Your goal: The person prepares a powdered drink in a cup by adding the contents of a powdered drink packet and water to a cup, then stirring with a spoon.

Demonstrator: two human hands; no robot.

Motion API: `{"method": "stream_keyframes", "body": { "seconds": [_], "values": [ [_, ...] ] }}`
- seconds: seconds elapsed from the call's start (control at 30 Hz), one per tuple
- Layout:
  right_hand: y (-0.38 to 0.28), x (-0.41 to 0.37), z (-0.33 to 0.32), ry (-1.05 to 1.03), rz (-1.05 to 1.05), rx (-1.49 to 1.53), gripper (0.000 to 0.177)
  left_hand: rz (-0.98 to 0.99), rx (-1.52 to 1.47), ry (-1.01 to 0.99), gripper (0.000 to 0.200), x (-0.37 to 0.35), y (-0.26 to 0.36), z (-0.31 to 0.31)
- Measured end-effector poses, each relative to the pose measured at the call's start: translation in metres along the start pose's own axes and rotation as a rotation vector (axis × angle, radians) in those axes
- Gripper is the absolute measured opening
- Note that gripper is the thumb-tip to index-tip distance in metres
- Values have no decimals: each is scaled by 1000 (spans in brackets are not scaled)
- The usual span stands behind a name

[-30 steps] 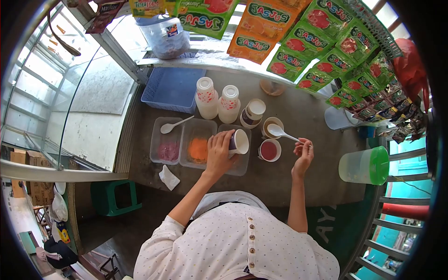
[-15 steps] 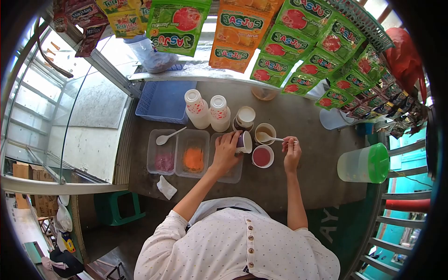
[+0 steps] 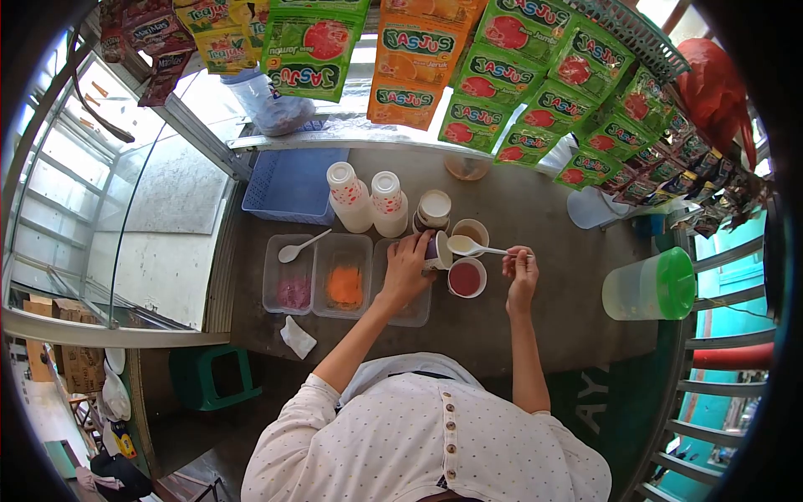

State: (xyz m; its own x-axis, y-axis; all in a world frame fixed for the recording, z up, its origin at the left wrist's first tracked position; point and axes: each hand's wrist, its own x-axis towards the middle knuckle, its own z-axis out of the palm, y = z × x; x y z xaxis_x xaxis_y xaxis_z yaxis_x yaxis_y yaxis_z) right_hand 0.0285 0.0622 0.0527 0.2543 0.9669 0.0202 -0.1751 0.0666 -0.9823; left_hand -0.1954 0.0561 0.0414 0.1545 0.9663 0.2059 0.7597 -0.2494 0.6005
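My left hand is wrapped round a purple-and-white paper cup, tipped so that its mouth faces right. In my right hand is the handle of a white plastic spoon. The spoon's bowl, with something pale in it, is at the tilted cup's mouth. Just below stands an open cup with dark pink contents. Behind the spoon is another open cup, partly covered by it. A clear plastic tub lies under my left forearm and hand, its contents mostly hidden.
Left of my hand are tubs with orange powder and purple powder, a second spoon resting across one. Stacked cups and a blue basket stand behind. A green-lidded container is right; sachets hang overhead.
The spoon in my right hand has moved left and slightly up, from over the back cup to the mouth of the tilted cup. My left hand keeps its hold on that cup.
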Motion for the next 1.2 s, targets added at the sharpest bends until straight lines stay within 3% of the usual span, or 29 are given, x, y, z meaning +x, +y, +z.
{"method": "stream_keyframes", "body": {
  "seconds": [0.13, 0.2, 0.27, 0.33, 0.63, 0.9, 1.13, 1.2],
  "values": [
    [-14, -13, 22, -152, -108, -199, 28, 10, 13, 13, 81, -1, -1, 2],
    [-21, -18, 28, -283, -278, -306, 28, 9, 9, 16, 86, -1, -3, 4],
    [-22, -16, 26, -224, -286, -286, 24, 16, 7, 19, 86, -2, -4, 4],
    [-19, -6, 18, -11, -319, -234, 24, 21, 4, 23, 86, -3, -5, 5],
    [11, 7, 8, -60, -259, -378, 25, 18, -33, 28, 86, -3, -7, 6],
    [21, 6, -8, 64, -19, -18, 29, 13, -28, 29, 86, -2, -6, 0],
    [6, -2, 0, 97, 5, 29, 29, 14, -13, 23, 87, -1, -10, 4],
    [4, -5, 3, 15, -27, -10, 28, 26, -20, 34, 87, -2, -9, 4]
  ]
}}
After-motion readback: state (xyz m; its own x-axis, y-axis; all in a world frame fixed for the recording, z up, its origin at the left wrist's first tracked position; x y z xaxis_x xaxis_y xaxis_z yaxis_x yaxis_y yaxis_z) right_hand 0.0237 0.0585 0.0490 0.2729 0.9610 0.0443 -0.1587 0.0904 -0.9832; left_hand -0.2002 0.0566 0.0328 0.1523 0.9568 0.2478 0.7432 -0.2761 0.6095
